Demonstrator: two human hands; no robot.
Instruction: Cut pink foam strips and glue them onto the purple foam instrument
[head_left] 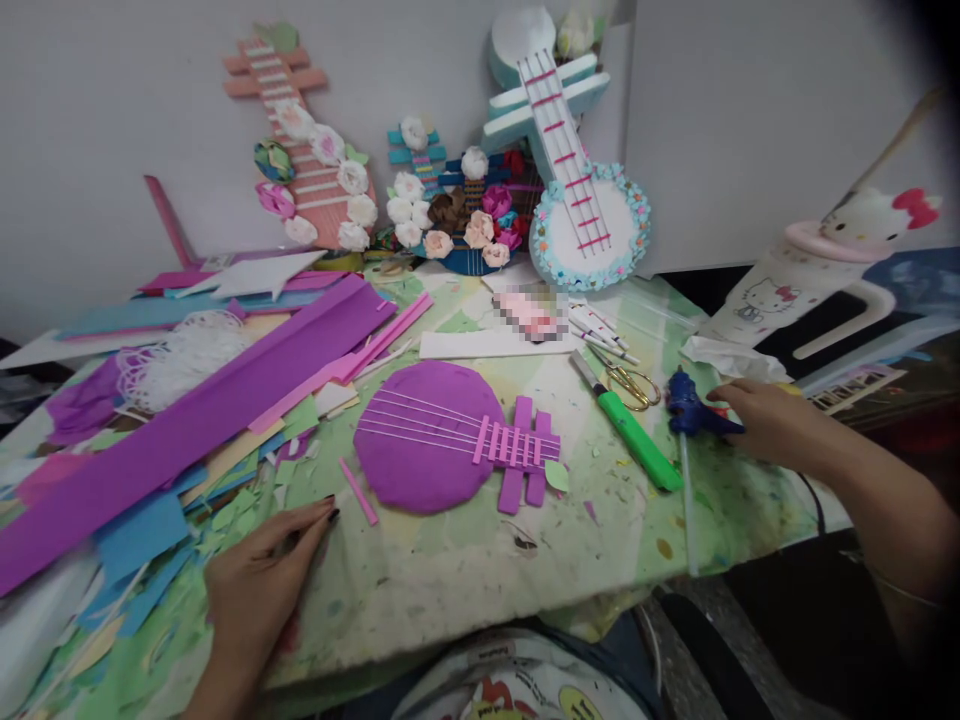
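Observation:
A purple paper lute with a round body, white strings, pink frets and a small green leaf lies flat on the table. My left hand rests at the near left of it, thumb and forefinger pinched together. Whatever may be between those fingertips is too small to make out. Just beyond them is a loose pink paper strip. On the right, my right hand is by the handle of a blue glue gun, fingers stretched out; whether it touches the handle is unclear. A glue stick pokes from the gun toward me.
A green utility knife and gold scissors lie between lute and glue gun. Purple crepe paper and paper scraps cover the left. Decorated lutes lean on the wall. A white tumbler stands at the right.

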